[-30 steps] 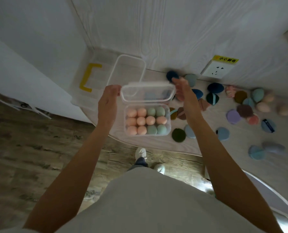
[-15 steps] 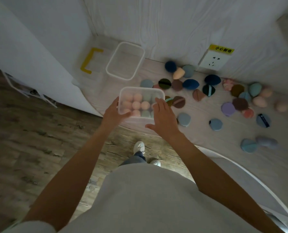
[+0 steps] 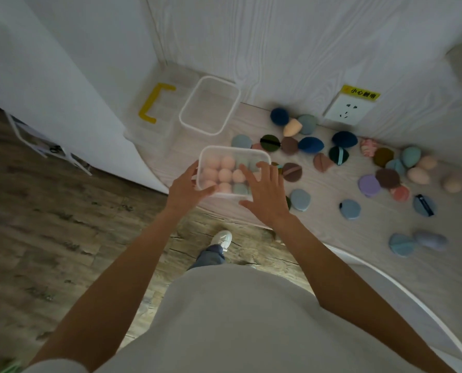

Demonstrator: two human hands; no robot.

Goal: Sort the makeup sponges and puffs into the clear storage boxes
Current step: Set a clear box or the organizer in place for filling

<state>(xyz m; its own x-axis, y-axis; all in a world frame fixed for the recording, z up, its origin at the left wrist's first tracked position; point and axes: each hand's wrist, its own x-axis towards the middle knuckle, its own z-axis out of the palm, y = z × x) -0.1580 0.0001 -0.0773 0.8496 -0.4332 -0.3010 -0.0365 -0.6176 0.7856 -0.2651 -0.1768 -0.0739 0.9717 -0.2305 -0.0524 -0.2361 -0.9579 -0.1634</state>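
Two boxes, lidded box [image 3: 233,154] holding sponges [image 3: 225,173]

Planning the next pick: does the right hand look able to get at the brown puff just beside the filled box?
Probably yes. The right hand rests open on the lidded box, and the brown puff lies uncovered on the table just beyond its fingers, with nothing between.

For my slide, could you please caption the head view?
Both hands close the lid on a sponge-filled clear box among scattered puffs.

One readable sign: a yellow label [image 3: 361,93] above the wall socket [image 3: 346,111] carries the red characters "小心触电".
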